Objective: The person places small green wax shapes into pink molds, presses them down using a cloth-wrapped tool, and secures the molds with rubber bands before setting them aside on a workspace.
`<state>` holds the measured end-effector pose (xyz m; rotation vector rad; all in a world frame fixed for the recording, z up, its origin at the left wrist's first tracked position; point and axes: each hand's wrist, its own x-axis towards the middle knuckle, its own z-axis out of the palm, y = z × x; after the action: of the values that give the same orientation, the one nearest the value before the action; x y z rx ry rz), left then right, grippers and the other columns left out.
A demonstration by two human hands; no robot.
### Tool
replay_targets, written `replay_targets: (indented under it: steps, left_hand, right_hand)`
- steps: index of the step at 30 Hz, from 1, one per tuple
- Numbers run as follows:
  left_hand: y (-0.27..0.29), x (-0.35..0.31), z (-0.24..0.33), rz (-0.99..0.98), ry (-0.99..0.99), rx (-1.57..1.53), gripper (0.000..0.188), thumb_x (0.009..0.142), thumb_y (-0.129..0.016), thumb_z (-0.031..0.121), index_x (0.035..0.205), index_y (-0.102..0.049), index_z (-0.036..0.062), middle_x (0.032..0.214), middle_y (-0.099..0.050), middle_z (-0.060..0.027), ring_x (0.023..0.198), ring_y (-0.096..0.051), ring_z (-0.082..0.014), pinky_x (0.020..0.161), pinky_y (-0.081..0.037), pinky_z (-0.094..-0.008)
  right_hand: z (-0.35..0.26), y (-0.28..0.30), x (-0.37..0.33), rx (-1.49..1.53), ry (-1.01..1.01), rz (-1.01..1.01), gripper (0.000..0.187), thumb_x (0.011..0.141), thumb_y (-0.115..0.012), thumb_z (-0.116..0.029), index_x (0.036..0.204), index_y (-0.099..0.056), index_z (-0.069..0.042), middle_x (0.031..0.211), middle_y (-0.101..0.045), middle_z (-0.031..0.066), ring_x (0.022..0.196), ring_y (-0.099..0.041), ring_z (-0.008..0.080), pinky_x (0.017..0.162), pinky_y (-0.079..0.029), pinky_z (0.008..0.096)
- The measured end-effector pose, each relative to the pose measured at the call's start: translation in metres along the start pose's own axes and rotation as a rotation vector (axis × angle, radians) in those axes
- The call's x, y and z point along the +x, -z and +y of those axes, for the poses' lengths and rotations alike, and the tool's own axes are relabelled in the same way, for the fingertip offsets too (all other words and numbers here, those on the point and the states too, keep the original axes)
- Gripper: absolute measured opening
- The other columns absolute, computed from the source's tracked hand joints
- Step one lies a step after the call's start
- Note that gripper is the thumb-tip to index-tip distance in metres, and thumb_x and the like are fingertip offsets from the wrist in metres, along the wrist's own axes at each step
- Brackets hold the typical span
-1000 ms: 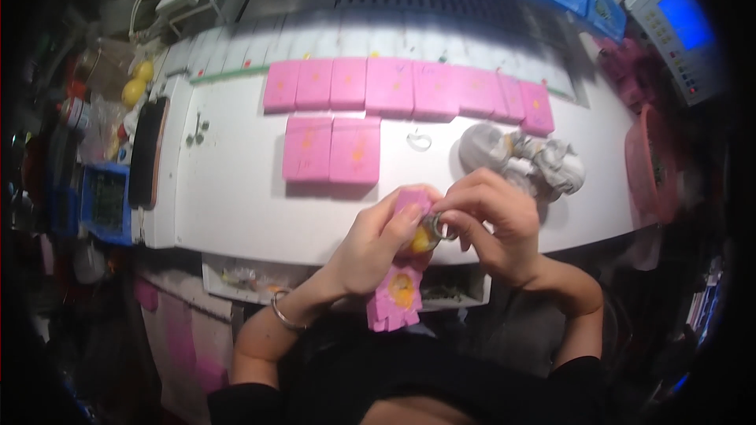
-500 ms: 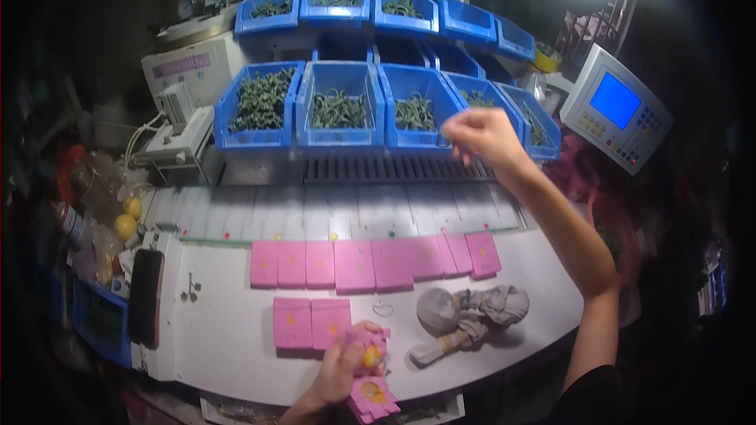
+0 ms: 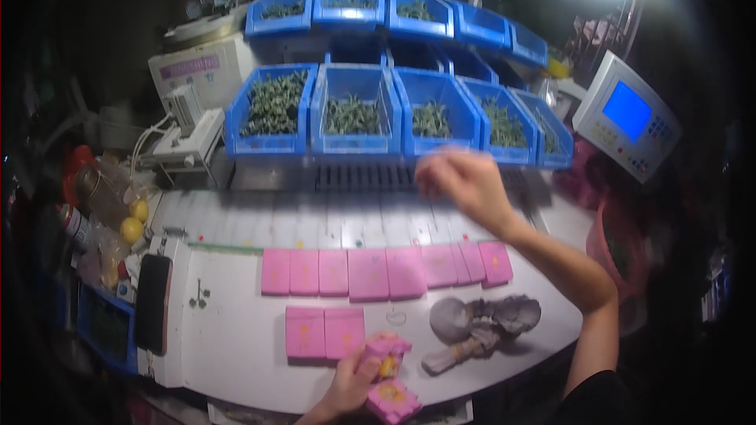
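Near the front edge of the white worktop (image 3: 252, 382), my left hand (image 3: 352, 382) is closed on a pink rubber mould piece (image 3: 398, 350) with a yellow middle. Just below it hangs or rests a second pink mould half (image 3: 394, 400) with a yellowish hollow; whether the two are joined I cannot tell. My right hand (image 3: 468, 189) is raised in front of the blue bins, its fingers bent and smeared by motion. Whether it holds anything does not show. Nearest to it is a blue bin (image 3: 442, 144) with small green branched pieces inside.
Pink mould blocks (image 3: 368, 274) line the worktop, with two more (image 3: 305, 332) in front. A grey knotted cloth bundle (image 3: 484, 321) lies to the right. Blue bins stand in tiers behind. A control panel (image 3: 628, 116) is at right; a dark pad (image 3: 154, 303) is at left.
My right hand has come down and toward me from the front of the bins. My left hand keeps its hold on the pink mould. The whole view has shifted slightly.
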<state>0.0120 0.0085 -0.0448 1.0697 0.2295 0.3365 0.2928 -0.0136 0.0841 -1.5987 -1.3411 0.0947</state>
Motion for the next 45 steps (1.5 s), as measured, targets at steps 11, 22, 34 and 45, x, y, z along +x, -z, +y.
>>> replay_targets:
  steps: [11,22,34,45]
  left_hand:
    - [-0.013,-0.008,0.02,-0.089,0.031,0.108,0.085,0.081,-0.052,0.066,0.125,-0.043,-0.0062,0.117,-0.054,-0.0123,0.104,-0.054,-0.0174,0.088,-0.045,-0.031]
    - [-0.021,-0.005,0.036,0.116,0.266,-0.631,0.081,0.08,-0.037,0.076,0.104,-0.051,0.0,0.079,-0.054,-0.0069,0.074,-0.058,-0.018,0.064,-0.053,-0.0336]
    - [-0.02,-0.002,0.017,0.162,0.308,-0.258,0.077,0.086,-0.035,0.069,0.106,-0.055,-0.002,0.076,-0.056,-0.008,0.065,-0.061,-0.0172,0.062,-0.052,-0.028]
    - [-0.032,0.008,0.002,0.151,0.339,-0.126,0.069,0.091,-0.037,0.062,0.104,-0.057,-0.0023,0.081,-0.06,-0.0097,0.067,-0.062,-0.016,0.064,-0.052,-0.0276]
  right_hand:
    - [-0.085,-0.06,-0.182,-0.167,0.325,-0.309,0.038,0.074,-0.056,-0.007,0.11,-0.055,0.004,0.097,-0.056,0.0142,0.084,-0.056,0.0275,0.073,-0.047,0.0346]
    - [-0.116,-0.088,-0.22,-0.449,0.506,-0.158,0.035,0.081,-0.057,-0.017,0.107,-0.061,0.007,0.105,-0.062,0.0181,0.096,-0.061,0.027,0.086,-0.049,0.0356]
    - [-0.013,0.027,-0.201,-0.914,-0.023,-0.254,0.061,0.068,-0.059,0.007,0.126,-0.055,-0.013,0.102,-0.059,0.012,0.095,-0.055,0.0285,0.084,-0.042,0.0389]
    - [-0.005,0.069,-0.264,-1.159,-0.239,0.054,0.056,0.073,-0.057,0.008,0.127,-0.052,-0.006,0.118,-0.054,0.0147,0.108,-0.051,0.0338,0.092,-0.04,0.0436]
